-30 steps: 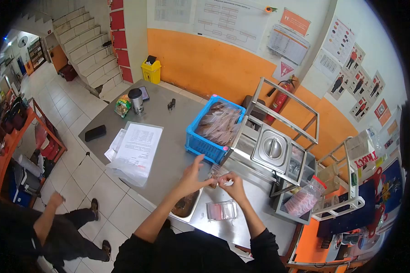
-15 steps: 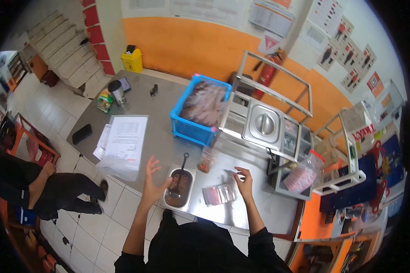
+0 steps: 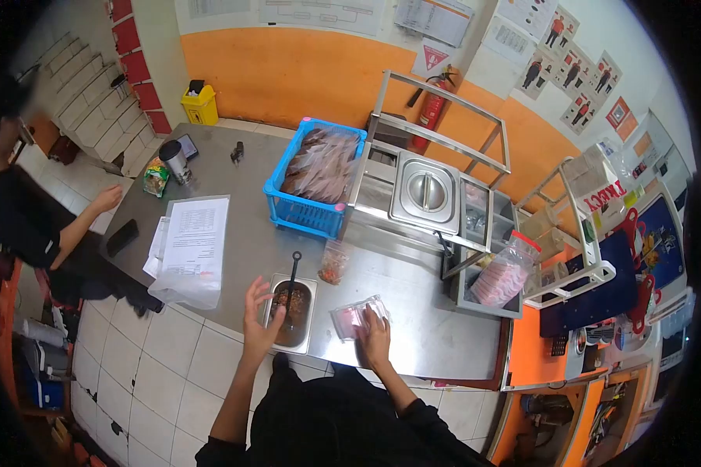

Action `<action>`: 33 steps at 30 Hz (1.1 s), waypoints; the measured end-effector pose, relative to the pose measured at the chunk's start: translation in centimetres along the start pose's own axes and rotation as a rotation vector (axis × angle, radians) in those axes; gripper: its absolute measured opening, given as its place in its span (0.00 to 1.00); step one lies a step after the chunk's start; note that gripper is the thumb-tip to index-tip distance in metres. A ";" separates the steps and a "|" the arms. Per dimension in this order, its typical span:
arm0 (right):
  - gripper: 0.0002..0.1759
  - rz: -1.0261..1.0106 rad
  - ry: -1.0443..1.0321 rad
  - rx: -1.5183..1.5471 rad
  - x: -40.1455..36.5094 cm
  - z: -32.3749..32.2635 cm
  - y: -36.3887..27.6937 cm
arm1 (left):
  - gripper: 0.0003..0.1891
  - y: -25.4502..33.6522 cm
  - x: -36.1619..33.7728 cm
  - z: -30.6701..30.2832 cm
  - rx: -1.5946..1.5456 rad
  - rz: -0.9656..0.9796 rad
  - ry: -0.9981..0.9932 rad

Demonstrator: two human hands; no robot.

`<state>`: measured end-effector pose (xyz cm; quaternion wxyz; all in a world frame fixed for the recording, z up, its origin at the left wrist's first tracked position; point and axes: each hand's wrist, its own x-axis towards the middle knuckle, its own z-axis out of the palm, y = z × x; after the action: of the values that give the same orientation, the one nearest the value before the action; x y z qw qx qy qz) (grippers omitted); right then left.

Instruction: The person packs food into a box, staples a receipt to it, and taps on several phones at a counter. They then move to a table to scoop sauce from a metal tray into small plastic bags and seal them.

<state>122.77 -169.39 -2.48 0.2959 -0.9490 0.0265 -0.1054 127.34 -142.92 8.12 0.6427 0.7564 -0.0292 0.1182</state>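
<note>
My left hand point(image 3: 260, 325) is open, fingers spread, above the left rim of a steel food pan point(image 3: 311, 315). The pan holds a brown, saucy food, and a dark-handled ladle point(image 3: 294, 276) stands in it. To the right of the pan, my right hand point(image 3: 376, 336) has its fingers closed on the right part of a stack of clear plastic bags point(image 3: 349, 319) with pink print. Its fingertips are partly hidden. Behind these lies a clear bag of orange-red food pieces point(image 3: 334, 263).
A blue crate point(image 3: 308, 214) full of packed brown bags stands behind. At right are a steel rack with a lidded pan point(image 3: 426, 191) and a red-lidded jar point(image 3: 506, 272). Papers point(image 3: 195, 237) and a phone point(image 3: 122, 237) lie left. Another person point(image 3: 31, 210) stands beside the table.
My right hand has moved left and down onto the plastic bags. The left hand stays spread by the pan. The other person has turned and raised a forearm toward the table; the view has shifted slightly.
</note>
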 end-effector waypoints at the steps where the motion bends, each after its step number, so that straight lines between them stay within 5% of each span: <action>1: 0.29 -0.006 0.004 -0.006 0.1 0.6 0.4 | 0.37 0.6 -0.2 0.4 -0.017 -0.009 -0.005; 5: 0.31 0.122 0.015 0.133 0.7 1.1 1.9 | 0.31 0.0 -1.5 2.6 -0.038 0.110 -0.055; 6: 0.31 0.125 0.025 0.137 0.9 1.4 2.4 | 0.27 0.2 -1.5 3.1 0.085 0.284 -0.084; 12: 0.27 0.269 0.040 0.402 1.7 0.3 2.7 | 0.22 -1.5 -3.5 8.4 -0.015 -0.011 -0.443; 15: 0.28 0.288 0.100 0.503 1.7 0.7 4.6 | 0.17 -4.0 -4.2 13.1 0.282 0.058 -0.807; 18: 0.29 0.334 0.097 0.560 2.1 -0.3 5.0 | 0.17 -6.7 -6.3 16.2 0.652 0.410 -0.719; 21: 0.29 0.335 0.215 0.602 2.8 -3.3 2.7 | 0.14 -7.2 -6.6 16.6 0.821 0.484 -0.640; 22: 0.29 0.315 0.239 0.577 2.8 -3.3 3.4 | 0.13 -7.2 -6.0 16.9 0.881 0.443 -0.752; 26: 0.28 0.216 0.231 0.612 3.2 -6.8 -1.1 | 0.12 -3.3 -3.5 16.7 0.089 0.180 -0.389; 29: 0.29 0.122 0.211 0.557 3.2 -7.6 -3.6 | 0.12 0.1 -2.2 15.8 -0.462 -0.287 -0.341; 33: 0.24 0.055 0.199 0.627 3.6 -8.0 -7.6 | 0.13 1.8 -1.5 12.8 -0.589 -0.360 -0.306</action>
<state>124.46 -168.05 8.92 0.5725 -0.7956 0.0471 -0.1926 127.35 -155.92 7.68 0.8313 0.5411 -0.0245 -0.1244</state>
